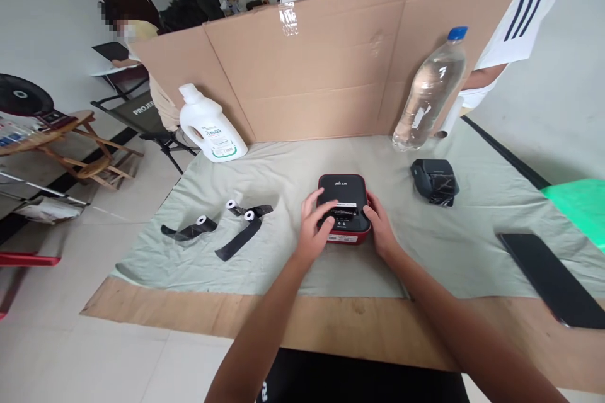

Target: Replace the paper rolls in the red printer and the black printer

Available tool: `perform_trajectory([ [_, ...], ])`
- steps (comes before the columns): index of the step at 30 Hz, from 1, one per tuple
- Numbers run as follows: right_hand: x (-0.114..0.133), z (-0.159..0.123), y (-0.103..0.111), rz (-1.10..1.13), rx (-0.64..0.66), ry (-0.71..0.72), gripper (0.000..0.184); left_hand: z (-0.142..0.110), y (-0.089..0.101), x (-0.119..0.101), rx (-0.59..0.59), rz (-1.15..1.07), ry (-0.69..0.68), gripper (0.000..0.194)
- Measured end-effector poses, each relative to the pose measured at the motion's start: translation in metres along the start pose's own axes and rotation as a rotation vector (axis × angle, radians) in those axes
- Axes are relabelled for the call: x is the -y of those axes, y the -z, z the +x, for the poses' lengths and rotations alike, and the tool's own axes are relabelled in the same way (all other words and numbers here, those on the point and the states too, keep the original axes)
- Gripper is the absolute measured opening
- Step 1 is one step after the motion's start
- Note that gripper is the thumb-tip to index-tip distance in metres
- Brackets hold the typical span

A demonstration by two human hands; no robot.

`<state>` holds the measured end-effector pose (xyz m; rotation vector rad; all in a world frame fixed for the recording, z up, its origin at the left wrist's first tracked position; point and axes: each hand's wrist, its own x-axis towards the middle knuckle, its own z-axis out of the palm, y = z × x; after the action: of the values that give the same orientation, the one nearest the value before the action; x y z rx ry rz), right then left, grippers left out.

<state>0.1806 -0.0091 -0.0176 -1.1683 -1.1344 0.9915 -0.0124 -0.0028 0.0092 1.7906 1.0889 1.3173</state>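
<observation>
A red and black box that looks like a small label printer (343, 186) rests flat on the cloth, with a white strip and dark slot across its top. My left hand (314, 227) reaches over its left side with fingers apart, the fingertips touching the top near the slot. My right hand (380, 227) grips the right side, thumb on the upper edge and fingers along the wall. Left of the printer lie several small rolls with white cores and dark unrolled strips (243, 233). To its right sits a second black device (435, 179) with a glossy dark strip at its front.
A cardboard screen (316, 75) stands along the back. In front of it are a white jug (215, 129) and a blue-capped clear bottle (432, 91). A black tablet-like slab (543, 271) lies at the right edge of the cloth-covered table (331, 321). People are beyond the screen.
</observation>
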Motion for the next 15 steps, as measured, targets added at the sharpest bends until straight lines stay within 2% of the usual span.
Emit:
perform_trajectory([
  [3,-0.001,-0.006,-0.002,-0.036,-0.01,0.059,0.06,-0.007,-0.002,-0.007,0.026,0.023,-0.049,0.033],
  [5,-0.001,-0.008,-0.002,-0.042,-0.016,0.076,0.06,-0.008,-0.006,-0.009,-0.017,0.016,-0.007,0.032],
  [8,0.0,-0.01,-0.002,-0.081,-0.023,0.092,0.061,-0.008,-0.015,-0.008,-0.095,-0.01,0.106,0.018],
  [9,-0.001,-0.011,-0.003,-0.096,-0.023,0.099,0.061,-0.009,-0.018,-0.007,-0.127,-0.052,0.16,0.024],
  [12,-0.004,-0.013,-0.008,-0.113,-0.02,0.129,0.061,-0.009,-0.026,-0.005,-0.158,-0.275,0.327,0.068],
  [15,-0.002,-0.012,-0.019,-0.108,-0.031,0.137,0.064,-0.007,-0.025,-0.006,-0.12,-0.454,0.419,0.08],
])
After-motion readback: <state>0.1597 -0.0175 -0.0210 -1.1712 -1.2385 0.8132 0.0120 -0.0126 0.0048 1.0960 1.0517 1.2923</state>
